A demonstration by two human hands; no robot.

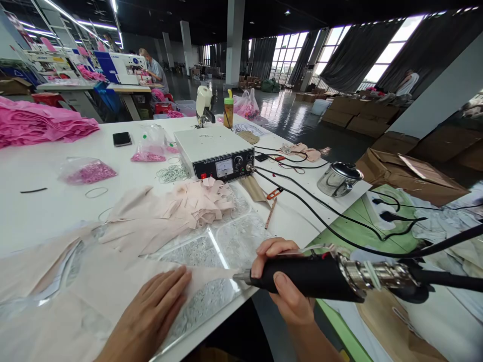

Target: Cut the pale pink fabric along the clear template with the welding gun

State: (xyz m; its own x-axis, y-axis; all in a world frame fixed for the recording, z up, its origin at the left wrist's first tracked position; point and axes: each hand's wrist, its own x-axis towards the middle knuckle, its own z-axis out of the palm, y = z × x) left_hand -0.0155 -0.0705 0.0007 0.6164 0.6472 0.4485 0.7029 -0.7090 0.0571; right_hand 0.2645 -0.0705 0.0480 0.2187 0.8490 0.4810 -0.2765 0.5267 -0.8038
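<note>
My left hand (158,304) lies flat on a pale pink piece of fabric (101,276), fingers stretched out, pressing it to the clear textured sheet (204,296) below. A narrow fabric point extends right from these fingertips. Wrapped round the black body of a handheld ultrasonic cutter (309,276) is my right hand (289,296). The cutter's metal tip meets the end of that fabric point, near the table's front edge. Behind lies a heap of cut fabric strips (206,201). A white control box (215,151) with a dial and knobs stands beyond it.
Black cables (313,203) run from the box across the right side. A metal mug (339,180), an orange snap-off cutter (274,193) and a pencil (270,213) lie there. Bags of pink pieces (88,171) and a phone (122,139) are at left. A co-worker (154,68) sits behind.
</note>
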